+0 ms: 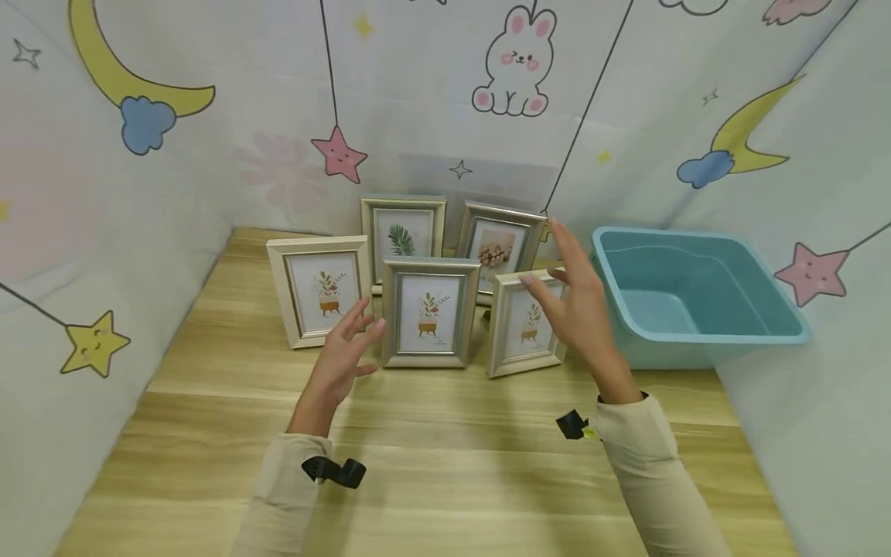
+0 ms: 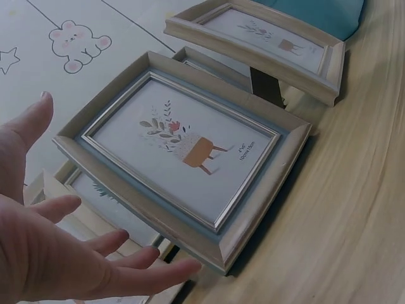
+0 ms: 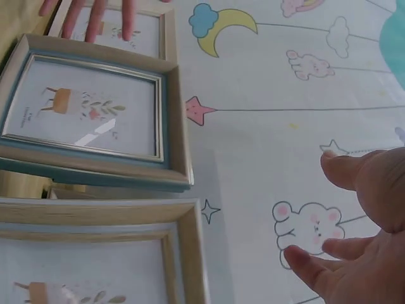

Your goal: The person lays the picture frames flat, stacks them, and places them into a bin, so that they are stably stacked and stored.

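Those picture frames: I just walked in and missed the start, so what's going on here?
Five picture frames stand on a wooden table, two behind three, with a blue tub to their right. A person's left hand is near the front middle frame, and their right hand is by the front right frame. Neither grips anything.

"What stands foremost on the tabletop (image 1: 431, 464)?"

"Roughly a row: left front picture frame (image 1: 322, 292), center front picture frame (image 1: 429, 313), right front picture frame (image 1: 525, 325)."

"And behind?"

"The rear left picture frame (image 1: 402, 232) and rear right picture frame (image 1: 497, 249), with the fabric backdrop (image 1: 445, 46) beyond."

"Where's the plastic tub (image 1: 675, 354)?"

"On the right, beside the right front picture frame."

"Anything close to the row?"

"The left hand (image 1: 341, 356), near the left front picture frame; the right hand (image 1: 578, 305), near the right front one."
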`<state>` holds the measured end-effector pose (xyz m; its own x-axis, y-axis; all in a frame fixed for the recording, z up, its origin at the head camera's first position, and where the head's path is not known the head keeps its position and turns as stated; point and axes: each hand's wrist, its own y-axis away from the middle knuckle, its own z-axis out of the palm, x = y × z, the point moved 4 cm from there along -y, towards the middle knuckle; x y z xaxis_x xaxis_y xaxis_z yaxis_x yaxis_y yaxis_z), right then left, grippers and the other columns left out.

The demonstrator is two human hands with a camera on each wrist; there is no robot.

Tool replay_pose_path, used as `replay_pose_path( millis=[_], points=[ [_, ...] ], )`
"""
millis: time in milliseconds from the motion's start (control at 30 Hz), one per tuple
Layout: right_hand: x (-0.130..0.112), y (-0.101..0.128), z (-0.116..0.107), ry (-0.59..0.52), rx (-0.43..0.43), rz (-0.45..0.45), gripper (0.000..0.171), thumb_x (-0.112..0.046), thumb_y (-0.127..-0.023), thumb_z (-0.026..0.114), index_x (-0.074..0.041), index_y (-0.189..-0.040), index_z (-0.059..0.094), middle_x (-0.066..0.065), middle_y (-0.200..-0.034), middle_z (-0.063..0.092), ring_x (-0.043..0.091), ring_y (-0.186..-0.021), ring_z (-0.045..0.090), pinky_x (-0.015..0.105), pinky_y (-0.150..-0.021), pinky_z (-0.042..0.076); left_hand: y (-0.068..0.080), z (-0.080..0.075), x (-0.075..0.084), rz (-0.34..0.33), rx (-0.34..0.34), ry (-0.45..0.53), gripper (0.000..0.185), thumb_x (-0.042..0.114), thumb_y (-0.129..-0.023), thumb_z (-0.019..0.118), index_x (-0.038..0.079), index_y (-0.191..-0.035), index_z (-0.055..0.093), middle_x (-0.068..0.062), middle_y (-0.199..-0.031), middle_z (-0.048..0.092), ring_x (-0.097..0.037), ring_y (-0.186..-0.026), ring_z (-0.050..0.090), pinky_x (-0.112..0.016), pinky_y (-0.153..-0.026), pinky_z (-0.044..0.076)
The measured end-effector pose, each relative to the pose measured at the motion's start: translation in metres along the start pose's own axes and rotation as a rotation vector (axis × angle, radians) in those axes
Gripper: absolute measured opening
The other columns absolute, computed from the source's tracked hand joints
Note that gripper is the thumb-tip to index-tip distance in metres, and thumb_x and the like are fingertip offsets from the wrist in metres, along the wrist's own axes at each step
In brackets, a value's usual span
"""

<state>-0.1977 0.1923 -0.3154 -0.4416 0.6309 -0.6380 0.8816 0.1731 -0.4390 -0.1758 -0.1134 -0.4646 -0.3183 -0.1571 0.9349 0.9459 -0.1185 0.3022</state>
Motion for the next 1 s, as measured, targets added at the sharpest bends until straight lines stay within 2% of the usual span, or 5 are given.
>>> replay_pose_path(
  millis=[200, 433, 600, 767, 1000],
  points=[
    [-0.005, -0.032, 0.009, 0.042, -0.179, 0.020, 0.069, -0.019, -0.097, 0.067, -0.015, -0.157, 0.033, 0.013, -0.162, 0.033, 0.038, -0.137, 0.047, 0.051, -0.096, 0.055, -0.011, 0.000, -0.012, -0.054, 0.030, 0.059, 0.068, 0.031, -0.103, 0.055, 0.023, -0.161, 0.020, -0.015, -0.167, 0.017, -0.037, -0.152, 0.021, -0.076, -0.106, 0.032],
    [-0.007, -0.073, 0.035, 0.142, -0.448, 0.050, 0.061, -0.020, -0.098, 0.065, -0.012, -0.153, 0.040, 0.017, -0.157, 0.040, 0.037, -0.129, 0.057, 0.050, -0.104, 0.050, -0.021, 0.001, -0.023, -0.081, 0.053, 0.113, 0.072, 0.024, -0.101, 0.061, 0.021, -0.161, 0.022, -0.018, -0.166, 0.017, -0.042, -0.153, 0.013, -0.078, -0.105, 0.030],
    [-0.002, -0.093, 0.060, 0.229, -0.641, 0.119, 0.056, -0.019, -0.098, 0.064, -0.011, -0.151, 0.045, 0.017, -0.155, 0.044, 0.039, -0.136, 0.048, 0.053, -0.110, 0.043, -0.026, 0.003, -0.031, -0.111, 0.061, 0.162, 0.073, 0.020, -0.099, 0.063, 0.022, -0.160, 0.024, -0.017, -0.166, 0.017, -0.042, -0.153, 0.011, -0.078, -0.107, 0.027],
    [0.000, -0.102, 0.078, 0.289, -0.768, 0.181, 0.047, -0.019, -0.097, 0.066, -0.008, -0.141, 0.056, 0.018, -0.147, 0.053, 0.036, -0.131, 0.054, 0.049, -0.107, 0.047, -0.029, 0.006, -0.035, -0.124, 0.072, 0.177, 0.071, 0.020, -0.098, 0.066, 0.022, -0.159, 0.029, -0.015, -0.167, 0.016, -0.039, -0.153, 0.013, -0.075, -0.109, 0.029],
    [0.003, -0.105, 0.097, 0.313, -0.832, 0.254, 0.038, -0.014, -0.092, 0.071, -0.007, -0.130, 0.066, 0.018, -0.131, 0.065, 0.025, -0.089, 0.069, 0.034, -0.077, 0.059, -0.031, 0.007, -0.037, -0.135, 0.079, 0.169, 0.071, 0.020, -0.098, 0.064, 0.019, -0.159, 0.028, -0.015, -0.167, 0.014, -0.036, -0.154, 0.013, -0.072, -0.109, 0.032]
  ],
)
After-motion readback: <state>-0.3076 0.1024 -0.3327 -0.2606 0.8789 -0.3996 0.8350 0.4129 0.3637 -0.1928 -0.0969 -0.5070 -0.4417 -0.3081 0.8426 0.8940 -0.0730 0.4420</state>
